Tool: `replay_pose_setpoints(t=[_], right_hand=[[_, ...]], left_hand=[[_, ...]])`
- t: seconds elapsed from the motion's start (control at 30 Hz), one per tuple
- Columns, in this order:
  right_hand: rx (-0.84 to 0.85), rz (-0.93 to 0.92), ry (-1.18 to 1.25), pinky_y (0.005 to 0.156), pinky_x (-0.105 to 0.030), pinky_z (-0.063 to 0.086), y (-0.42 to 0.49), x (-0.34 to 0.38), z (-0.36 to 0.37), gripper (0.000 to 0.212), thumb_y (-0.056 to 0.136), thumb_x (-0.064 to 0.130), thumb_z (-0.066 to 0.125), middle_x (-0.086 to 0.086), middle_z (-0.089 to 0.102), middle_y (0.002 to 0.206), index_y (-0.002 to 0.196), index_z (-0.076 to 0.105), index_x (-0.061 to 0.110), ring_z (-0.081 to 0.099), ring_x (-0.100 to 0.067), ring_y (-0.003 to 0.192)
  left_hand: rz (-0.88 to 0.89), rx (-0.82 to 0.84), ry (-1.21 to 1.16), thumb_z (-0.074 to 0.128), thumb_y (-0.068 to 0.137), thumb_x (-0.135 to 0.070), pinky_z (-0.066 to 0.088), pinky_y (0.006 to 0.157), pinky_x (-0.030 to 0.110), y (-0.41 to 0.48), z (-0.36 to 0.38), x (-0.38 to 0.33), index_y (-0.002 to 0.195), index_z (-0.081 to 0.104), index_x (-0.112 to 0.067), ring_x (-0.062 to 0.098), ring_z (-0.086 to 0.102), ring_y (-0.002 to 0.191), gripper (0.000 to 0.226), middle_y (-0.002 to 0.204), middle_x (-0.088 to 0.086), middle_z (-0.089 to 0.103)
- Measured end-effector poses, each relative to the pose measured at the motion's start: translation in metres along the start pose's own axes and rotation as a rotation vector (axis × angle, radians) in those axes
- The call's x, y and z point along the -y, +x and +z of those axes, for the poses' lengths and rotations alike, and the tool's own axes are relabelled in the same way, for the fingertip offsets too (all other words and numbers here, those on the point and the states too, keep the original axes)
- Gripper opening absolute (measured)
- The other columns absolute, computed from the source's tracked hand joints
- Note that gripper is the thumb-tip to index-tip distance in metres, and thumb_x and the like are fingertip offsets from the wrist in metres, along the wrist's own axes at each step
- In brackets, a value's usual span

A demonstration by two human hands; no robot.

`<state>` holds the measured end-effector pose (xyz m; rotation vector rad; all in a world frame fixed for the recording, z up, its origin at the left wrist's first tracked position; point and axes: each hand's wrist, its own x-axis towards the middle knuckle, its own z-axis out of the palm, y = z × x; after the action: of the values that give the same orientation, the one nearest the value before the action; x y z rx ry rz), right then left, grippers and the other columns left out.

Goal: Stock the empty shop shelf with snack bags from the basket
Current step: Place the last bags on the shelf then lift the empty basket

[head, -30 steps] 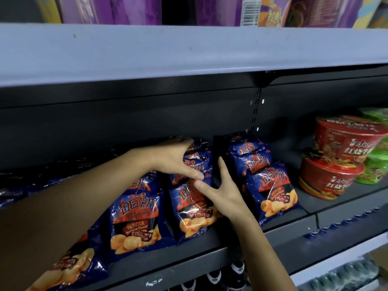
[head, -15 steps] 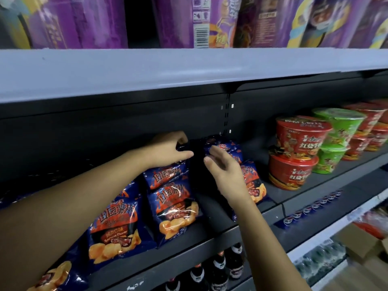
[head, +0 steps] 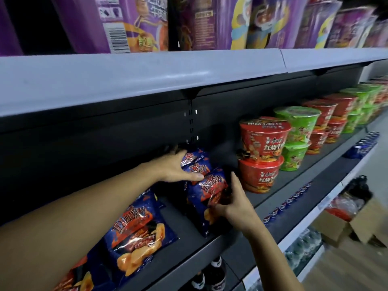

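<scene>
Blue and orange snack bags stand in rows on the dark grey shelf (head: 270, 199). My left hand (head: 175, 168) reaches over the right-hand row (head: 196, 164), fingers behind the rear bags and thumb laid across their front. My right hand (head: 233, 201) grips the front bag of that row (head: 206, 192) at its right edge, index finger pointing up along the side. Another bag (head: 134, 229) leans to the left, partly behind my left forearm. More bags lie at the bottom left. The basket is out of view.
Stacked red noodle cups (head: 263, 141) stand just right of the bags, green cups (head: 298, 120) beyond them. Purple boxes (head: 134, 24) fill the grey upper shelf (head: 147, 78). Small blue cans (head: 290, 201) and bottles (head: 212, 276) sit below. Cardboard boxes (head: 367, 223) are on the floor.
Both hands have left the middle row of bags and moved to the right-hand row. My right hand has taken hold of the front bag. The view has swung to the right.
</scene>
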<state>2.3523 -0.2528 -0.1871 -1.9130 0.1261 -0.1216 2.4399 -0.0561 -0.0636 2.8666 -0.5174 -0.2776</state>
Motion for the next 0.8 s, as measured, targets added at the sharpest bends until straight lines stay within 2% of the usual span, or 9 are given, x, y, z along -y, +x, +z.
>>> replay_pose_setpoints(t=[0.1, 0.17, 0.23, 0.27, 0.37, 0.43, 0.53, 0.73, 0.8], right_hand=[[-0.003, -0.012, -0.04, 0.116, -0.051, 0.038, 0.011, -0.011, 0.008, 0.133, 0.052, 0.047, 0.08, 0.001, 0.03, 0.163, 0.154, -0.007, 0.051, 0.035, -0.025, 0.148], [0.007, -0.047, -0.024, 0.112, -0.049, 0.043, 0.017, -0.008, 0.012, 0.122, 0.058, 0.041, 0.075, 0.001, 0.042, 0.155, 0.154, 0.0, 0.05, 0.045, -0.026, 0.141], [0.04, -0.079, -0.004, 0.106, -0.051, 0.048, 0.026, -0.009, 0.016, 0.112, 0.061, 0.036, 0.072, -0.002, 0.052, 0.144, 0.151, 0.009, 0.058, 0.055, -0.028, 0.131], [0.057, -0.098, 0.009, 0.105, -0.051, 0.049, 0.03, -0.009, 0.018, 0.11, 0.062, 0.033, 0.073, -0.001, 0.053, 0.143, 0.149, 0.011, 0.061, 0.057, -0.027, 0.129], [0.098, -0.136, 0.076, 0.106, -0.044, 0.05, 0.032, 0.0, 0.021, 0.108, 0.07, 0.009, 0.075, 0.005, 0.056, 0.142, 0.151, 0.019, 0.054, 0.061, -0.014, 0.124], [0.121, -0.132, 0.103, 0.106, -0.041, 0.051, 0.035, 0.004, 0.021, 0.108, 0.072, -0.001, 0.075, 0.007, 0.06, 0.136, 0.152, 0.02, 0.048, 0.063, -0.011, 0.12], [0.163, -0.111, 0.12, 0.103, -0.041, 0.053, 0.04, 0.009, 0.02, 0.117, 0.07, 0.004, 0.082, 0.005, 0.063, 0.131, 0.155, 0.014, 0.045, 0.066, -0.013, 0.115], [0.274, -0.099, 0.183, 0.089, -0.031, 0.058, 0.04, 0.014, 0.018, 0.106, 0.077, -0.011, 0.077, 0.001, 0.066, 0.122, 0.149, 0.02, 0.042, 0.07, -0.015, 0.107], [0.29, -0.095, 0.177, 0.091, -0.035, 0.059, 0.043, 0.012, 0.018, 0.108, 0.076, -0.01, 0.079, -0.001, 0.065, 0.125, 0.152, 0.019, 0.039, 0.069, -0.018, 0.11]], left_hand=[[0.0, 0.032, -0.039, 0.064, 0.057, -0.089, 0.015, 0.124, 0.036, 0.012, 0.003, 0.006, 0.159, 0.013, -0.03, 0.024, 0.01, 0.154, 0.129, 0.168, 0.0, 0.008], [0.007, 0.038, -0.037, 0.066, 0.066, -0.082, 0.015, 0.121, 0.033, 0.016, 0.003, 0.007, 0.16, 0.011, -0.026, 0.023, 0.011, 0.154, 0.122, 0.168, 0.001, 0.009], [0.01, 0.065, -0.059, 0.067, 0.07, -0.077, 0.019, 0.118, 0.026, 0.019, 0.0, 0.007, 0.159, 0.013, -0.023, 0.022, 0.022, 0.151, 0.118, 0.166, 0.0, 0.019], [0.012, 0.095, -0.083, 0.068, 0.068, -0.078, 0.021, 0.117, 0.025, 0.021, -0.002, 0.008, 0.159, 0.016, -0.023, 0.021, 0.03, 0.148, 0.118, 0.163, -0.002, 0.026], [0.012, 0.129, -0.11, 0.07, 0.04, -0.094, 0.039, 0.115, 0.038, 0.028, -0.006, 0.015, 0.153, 0.029, -0.027, 0.018, 0.051, 0.133, 0.137, 0.153, -0.003, 0.046], [0.006, 0.139, -0.119, 0.07, 0.032, -0.095, 0.044, 0.111, 0.04, 0.032, -0.006, 0.022, 0.151, 0.031, -0.026, 0.019, 0.056, 0.128, 0.143, 0.148, -0.002, 0.052], [0.037, 0.159, -0.136, 0.071, 0.031, -0.093, 0.047, 0.108, 0.039, 0.03, -0.007, 0.022, 0.148, 0.035, -0.024, 0.016, 0.06, 0.121, 0.14, 0.139, -0.006, 0.058], [0.074, 0.171, -0.12, 0.071, 0.043, -0.085, 0.047, 0.107, 0.035, 0.023, -0.008, 0.023, 0.145, 0.04, -0.024, 0.014, 0.061, 0.116, 0.123, 0.135, -0.007, 0.061], [0.079, 0.171, -0.113, 0.069, 0.043, -0.086, 0.047, 0.108, 0.036, 0.021, -0.008, 0.023, 0.145, 0.04, -0.024, 0.014, 0.062, 0.117, 0.122, 0.135, -0.008, 0.061]])
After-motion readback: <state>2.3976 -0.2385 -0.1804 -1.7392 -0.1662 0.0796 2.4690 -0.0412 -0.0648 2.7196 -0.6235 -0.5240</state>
